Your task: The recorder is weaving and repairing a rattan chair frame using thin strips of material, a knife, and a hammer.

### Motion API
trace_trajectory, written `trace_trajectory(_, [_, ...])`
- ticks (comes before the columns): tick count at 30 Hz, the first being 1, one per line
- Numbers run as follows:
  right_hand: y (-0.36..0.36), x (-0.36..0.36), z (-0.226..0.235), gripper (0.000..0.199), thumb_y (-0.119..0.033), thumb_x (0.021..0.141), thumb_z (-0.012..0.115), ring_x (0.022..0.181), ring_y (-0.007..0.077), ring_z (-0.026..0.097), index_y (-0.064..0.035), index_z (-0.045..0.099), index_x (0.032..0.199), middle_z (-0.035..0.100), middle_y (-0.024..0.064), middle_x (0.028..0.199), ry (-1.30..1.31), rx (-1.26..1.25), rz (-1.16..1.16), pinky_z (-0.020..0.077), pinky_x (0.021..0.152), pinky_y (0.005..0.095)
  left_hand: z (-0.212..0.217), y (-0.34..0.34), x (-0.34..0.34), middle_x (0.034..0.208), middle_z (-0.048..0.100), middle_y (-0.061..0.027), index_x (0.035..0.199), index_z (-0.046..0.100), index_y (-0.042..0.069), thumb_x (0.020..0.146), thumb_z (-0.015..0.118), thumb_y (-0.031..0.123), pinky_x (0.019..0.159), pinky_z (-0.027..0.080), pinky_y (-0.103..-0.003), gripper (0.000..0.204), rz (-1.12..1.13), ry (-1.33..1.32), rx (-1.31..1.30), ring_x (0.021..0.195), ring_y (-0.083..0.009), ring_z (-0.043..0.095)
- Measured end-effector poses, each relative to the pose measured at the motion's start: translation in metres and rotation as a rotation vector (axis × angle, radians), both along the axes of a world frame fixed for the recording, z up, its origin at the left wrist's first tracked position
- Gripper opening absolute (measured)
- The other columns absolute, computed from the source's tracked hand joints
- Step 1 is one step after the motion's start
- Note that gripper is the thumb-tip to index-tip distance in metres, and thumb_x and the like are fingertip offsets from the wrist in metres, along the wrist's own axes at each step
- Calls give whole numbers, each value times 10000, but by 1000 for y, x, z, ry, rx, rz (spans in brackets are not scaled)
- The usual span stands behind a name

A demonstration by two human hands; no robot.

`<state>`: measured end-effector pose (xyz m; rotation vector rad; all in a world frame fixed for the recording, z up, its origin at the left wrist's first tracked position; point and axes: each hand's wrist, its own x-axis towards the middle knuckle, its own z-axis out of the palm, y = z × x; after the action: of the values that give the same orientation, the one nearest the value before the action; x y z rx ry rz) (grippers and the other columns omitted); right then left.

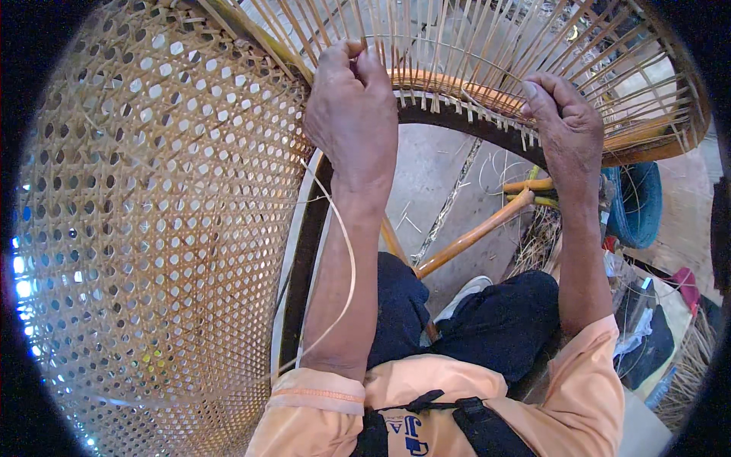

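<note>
Up at the far edge we pinch cane strands (457, 46) on the curved chair frame (457, 122) with both hands, left hand (354, 114) closed on a loose strip (346, 251), right hand (560, 114) gripping spokes, woven cane panel (152, 228) left.

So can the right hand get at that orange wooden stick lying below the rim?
Probably yes: the right hand grips strips on the basket rim, and the orange stick lies just below with open space between, though it must let go first.
</note>
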<state>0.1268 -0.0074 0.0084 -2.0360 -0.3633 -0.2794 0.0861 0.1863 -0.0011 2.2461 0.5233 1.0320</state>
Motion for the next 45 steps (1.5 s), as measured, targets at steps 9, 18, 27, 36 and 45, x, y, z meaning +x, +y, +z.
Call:
trace_trajectory(9, [9,1,2,193,-224,863,619,632,115,573,-40,651,911,616,52,705,-59,-51,-63,453,603,256,-1,4,-2,766,636,-146,897,608,-2,867,545,190,666,476,-388,204,-21,-12,-87,684,-282,617])
trace_trajectory(18, [22,-5,9,197,-240,855,614,619,169,607,-54,663,899,642,74,717,-62,-130,-60,474,597,284,-20,5,-10,787,636,-168,1109,556,-45,888,515,182,648,481,-341,320,-18,-135,84,695,-233,623])
trace_trajectory(27, [7,-1,7,197,-204,869,574,650,87,569,-36,653,935,624,54,705,-9,-84,15,467,618,257,3,-4,-11,781,570,-118,1065,494,-40,863,536,166,645,465,-328,292,-83,-7,-335,670,-176,559])
trace_trajectory(36, [5,1,2,210,-221,876,569,662,132,595,-37,642,947,624,79,724,-11,-84,10,475,632,282,0,0,-11,803,547,-101,1005,495,-30,862,528,163,653,456,-315,242,-104,-18,-353,691,-163,527])
trace_trajectory(45, [33,-6,4,217,-265,869,573,710,286,644,-70,657,911,645,142,786,-128,-203,-130,488,623,354,5,3,-26,835,574,-114,1131,489,-46,879,534,169,681,466,-316,335,-209,163,-231,728,-194,571])
